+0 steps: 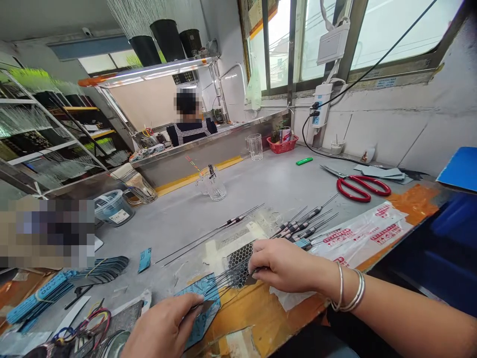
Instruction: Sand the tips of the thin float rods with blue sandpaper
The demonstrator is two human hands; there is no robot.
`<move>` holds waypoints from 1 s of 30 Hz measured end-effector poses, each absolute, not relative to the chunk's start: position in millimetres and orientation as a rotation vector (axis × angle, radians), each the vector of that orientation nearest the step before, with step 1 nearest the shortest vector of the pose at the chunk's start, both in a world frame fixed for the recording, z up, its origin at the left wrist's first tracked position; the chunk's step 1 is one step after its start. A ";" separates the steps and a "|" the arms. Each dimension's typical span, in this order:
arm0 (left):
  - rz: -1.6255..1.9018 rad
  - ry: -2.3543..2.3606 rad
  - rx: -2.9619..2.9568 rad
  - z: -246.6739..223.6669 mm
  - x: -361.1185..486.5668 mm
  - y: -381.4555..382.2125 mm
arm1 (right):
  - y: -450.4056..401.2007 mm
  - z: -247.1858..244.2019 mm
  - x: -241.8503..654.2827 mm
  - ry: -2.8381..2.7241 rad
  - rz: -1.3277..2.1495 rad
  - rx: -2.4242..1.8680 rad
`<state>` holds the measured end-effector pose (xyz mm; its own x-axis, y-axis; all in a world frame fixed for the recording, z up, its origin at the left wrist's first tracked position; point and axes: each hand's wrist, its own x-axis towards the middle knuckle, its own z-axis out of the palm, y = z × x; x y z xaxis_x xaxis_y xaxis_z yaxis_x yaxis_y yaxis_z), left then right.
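Observation:
My right hand (279, 263), with bracelets on its wrist, is closed around a bundle of thin rods that look like fishing floats (298, 226). Their dark and pale banded bodies stick out behind it to the right. The thin ends (219, 282) fan out leftward toward my left hand (164, 323). That hand pinches a small dark piece of sandpaper (206, 306) between thumb and forefinger, close to the tips. A blue-backed sandpaper sheet (210, 320) lies beneath them. Black hexagon mesh (238, 261) shows under the rods. Two more floats (231, 222) lie apart on the table.
Red-handled scissors (352, 191), a green lighter-like object (304, 161) and glass mugs (216, 186) stand or lie farther back. Sandpaper strips (40, 298) and coloured wires (93, 320) are at left. Printed plastic wrap (365, 228) lies right. Another person (192, 130) sits beyond the partition.

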<state>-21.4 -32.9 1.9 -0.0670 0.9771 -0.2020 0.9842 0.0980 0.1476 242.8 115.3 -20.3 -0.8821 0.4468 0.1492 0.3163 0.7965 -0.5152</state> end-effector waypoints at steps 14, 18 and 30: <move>0.160 1.980 2.133 -7.4 26.0 1.7 | 115.8 -26.4 251.7 -2.693 0.601 -0.637; 0.193 1.949 2.149 -8.3 36.3 9.7 | 115.1 -29.8 248.6 -2.707 0.545 -0.654; 0.241 1.866 2.138 -8.4 63.3 32.1 | 130.5 -44.6 293.7 -2.478 0.652 -0.587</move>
